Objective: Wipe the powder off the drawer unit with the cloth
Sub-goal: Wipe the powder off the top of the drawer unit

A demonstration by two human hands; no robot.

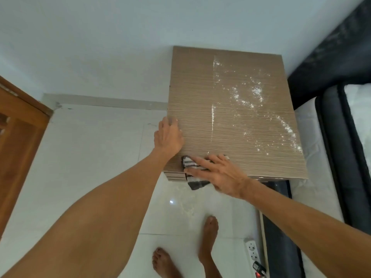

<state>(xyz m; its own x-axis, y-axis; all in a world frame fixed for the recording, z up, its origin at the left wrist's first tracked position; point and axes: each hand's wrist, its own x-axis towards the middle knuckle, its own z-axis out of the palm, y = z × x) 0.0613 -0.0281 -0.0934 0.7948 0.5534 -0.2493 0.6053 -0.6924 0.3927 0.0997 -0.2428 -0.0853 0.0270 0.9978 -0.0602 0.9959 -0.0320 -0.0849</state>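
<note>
Far left of the frame: brown wooden door (19, 137), cut off by the edge. Right of it, white wall (100, 47) across the top, pale floor tiles (90, 147) below.

Left of centre: left hand (168, 136), fingers together and laid flat, palm down on the left edge of the unit (200, 117); bare forearm running down to the lower left corner. Nothing gripped.

Centre: unit top, wood-grain and tan, seen from above, back edge against the wall. Left half of the top looking clean. Thin white line of powder running top to bottom near the middle.

Centre, at the unit's near edge: cloth (190, 171), dark and light striped, bunched, partly on the top and partly hanging over the front edge. Right hand (216, 173) pressed flat on the cloth, fingers spread and pointing left, holding it down against the top rather than pinching it; forearm running to the lower right corner.

Below the unit: faint dusting of white on the tiles just under the cloth. Two bare feet (208, 235) at the bottom centre.

Right of centre: powder (257, 93), white specks and small clumps scattered over the right half of the top, trailing toward the near right corner.

Bottom right: white power strip (252, 251) on the floor beside the feet.

Far right: dark bed frame (329, 127) just beside the unit, white mattress (359, 117) within it.
</note>
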